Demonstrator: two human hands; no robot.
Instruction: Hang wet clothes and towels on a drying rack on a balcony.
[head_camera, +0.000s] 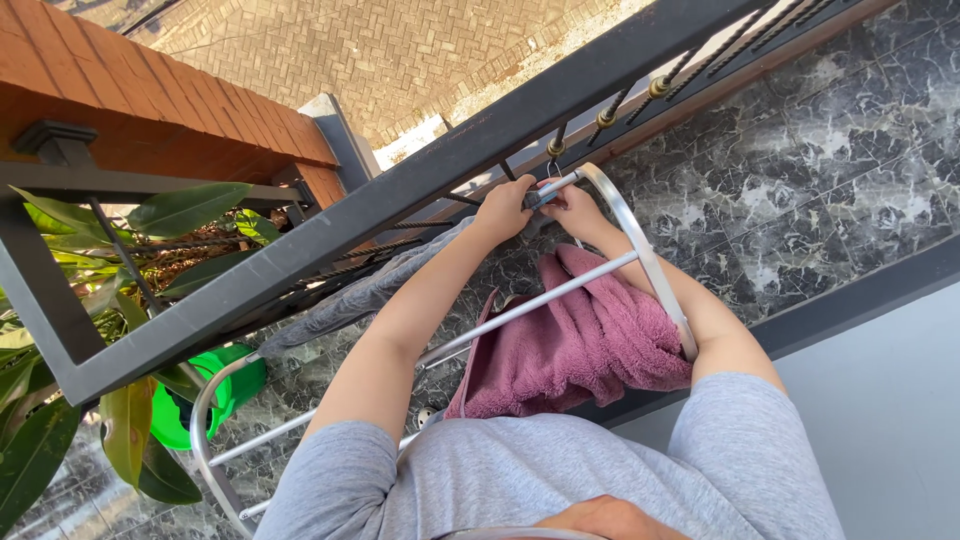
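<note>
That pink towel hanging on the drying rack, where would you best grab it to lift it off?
Probably by the fold at the top, where the pink towel drapes over the rack's thin metal rod. Come from above, on the person's side, and pinch both layers just below the rod. The cloth hangs bunched and loose lower down, so a grip there would likely only drag it. Both hands are busy at the rack's far end.
</note>
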